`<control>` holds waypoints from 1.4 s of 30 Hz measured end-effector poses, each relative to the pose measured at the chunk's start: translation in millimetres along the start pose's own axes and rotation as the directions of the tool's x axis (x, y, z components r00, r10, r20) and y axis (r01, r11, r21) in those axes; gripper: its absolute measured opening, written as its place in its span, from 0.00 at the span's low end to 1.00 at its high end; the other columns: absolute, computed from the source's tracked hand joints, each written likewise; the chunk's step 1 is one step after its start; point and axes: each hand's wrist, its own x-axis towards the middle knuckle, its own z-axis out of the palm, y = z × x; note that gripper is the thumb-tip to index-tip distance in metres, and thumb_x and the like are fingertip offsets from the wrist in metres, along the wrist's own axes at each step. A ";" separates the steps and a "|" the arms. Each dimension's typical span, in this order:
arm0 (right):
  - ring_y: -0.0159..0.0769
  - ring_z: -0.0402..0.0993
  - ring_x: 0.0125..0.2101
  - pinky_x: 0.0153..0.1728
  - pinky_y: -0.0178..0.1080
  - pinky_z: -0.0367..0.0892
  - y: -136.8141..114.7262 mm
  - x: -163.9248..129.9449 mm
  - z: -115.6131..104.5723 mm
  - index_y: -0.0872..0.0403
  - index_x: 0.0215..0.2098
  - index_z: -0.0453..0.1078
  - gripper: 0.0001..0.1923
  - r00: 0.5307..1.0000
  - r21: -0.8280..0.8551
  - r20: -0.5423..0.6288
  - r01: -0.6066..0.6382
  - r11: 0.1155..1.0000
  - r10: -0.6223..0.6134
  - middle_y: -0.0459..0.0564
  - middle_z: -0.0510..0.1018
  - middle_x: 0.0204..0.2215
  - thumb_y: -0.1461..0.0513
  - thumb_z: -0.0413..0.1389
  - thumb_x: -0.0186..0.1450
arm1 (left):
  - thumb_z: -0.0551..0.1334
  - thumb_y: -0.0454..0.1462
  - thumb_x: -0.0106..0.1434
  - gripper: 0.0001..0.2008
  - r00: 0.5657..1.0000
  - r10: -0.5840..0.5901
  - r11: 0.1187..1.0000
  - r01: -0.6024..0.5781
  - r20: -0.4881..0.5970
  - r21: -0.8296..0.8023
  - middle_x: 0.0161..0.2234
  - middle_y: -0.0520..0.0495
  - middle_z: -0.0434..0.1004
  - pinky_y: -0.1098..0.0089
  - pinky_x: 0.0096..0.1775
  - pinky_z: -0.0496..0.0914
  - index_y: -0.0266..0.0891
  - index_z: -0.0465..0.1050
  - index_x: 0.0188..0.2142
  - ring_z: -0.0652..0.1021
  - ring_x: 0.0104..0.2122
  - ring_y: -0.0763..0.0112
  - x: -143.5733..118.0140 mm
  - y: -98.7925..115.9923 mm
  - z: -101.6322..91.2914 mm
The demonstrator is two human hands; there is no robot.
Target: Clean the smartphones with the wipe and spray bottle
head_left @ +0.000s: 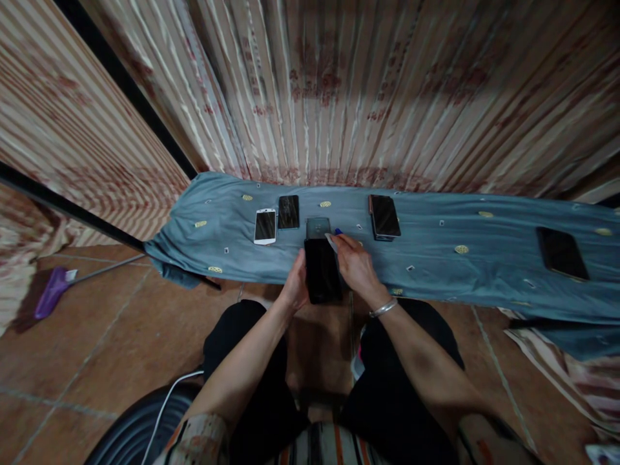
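Note:
My left hand (296, 282) is closed around the left edge of a black smartphone (323, 274), its dark screen facing up at the near edge of the cloth-covered table. At the phone's upper right corner, my right hand (357, 263) pinches a small, thin white piece (331, 241). A blue tip (338, 231) shows by those fingers; whether it belongs to the white piece I cannot tell. Just beyond the phone lies a flat grey-green rectangular object (318, 227), partly covered. To its left rest a white phone (265, 227) and a dark phone (289, 212).
Stacked phones (385, 217) lie right of my hands, and another dark phone (562, 253) lies farther right on the blue cloth (445, 265). A striped curtain (329, 97) hangs behind. On the floor are a purple broom head (52, 292) and a black ribbed round object (140, 426) with a white cable.

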 end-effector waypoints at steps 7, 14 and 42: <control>0.48 0.67 0.51 0.56 0.48 0.63 -7.0 0.6 7.3 0.59 0.57 0.69 0.25 0.998 -0.168 0.057 0.038 0.985 -0.029 0.61 0.75 0.49 0.71 0.42 0.67 | 0.51 0.48 0.69 0.25 1.000 0.004 1.000 -0.004 0.000 0.001 0.52 0.42 0.78 0.57 0.60 0.63 0.39 0.67 0.60 0.74 0.56 0.58 1.9 -8.0 -0.2; 0.48 0.65 0.51 0.58 0.47 0.60 -17.3 -0.9 14.2 0.63 0.58 0.68 0.24 0.995 -0.191 0.089 0.051 0.980 -0.034 0.63 0.73 0.53 0.70 0.41 0.67 | 0.47 0.51 0.70 0.28 0.999 -0.030 0.999 0.030 0.026 -0.031 0.53 0.43 0.78 0.57 0.60 0.63 0.41 0.65 0.61 0.73 0.57 0.57 3.0 -9.2 -6.0; 0.46 0.67 0.50 0.53 0.51 0.71 -35.4 -23.2 16.3 0.57 0.55 0.70 0.23 0.939 0.157 0.100 0.311 0.937 -0.329 0.59 0.73 0.51 0.72 0.43 0.67 | 0.45 0.50 0.71 0.28 0.994 0.006 0.997 -0.015 -0.111 -0.080 0.39 0.42 0.82 0.62 0.50 0.71 0.34 0.74 0.51 0.80 0.44 0.60 7.2 8.9 -2.6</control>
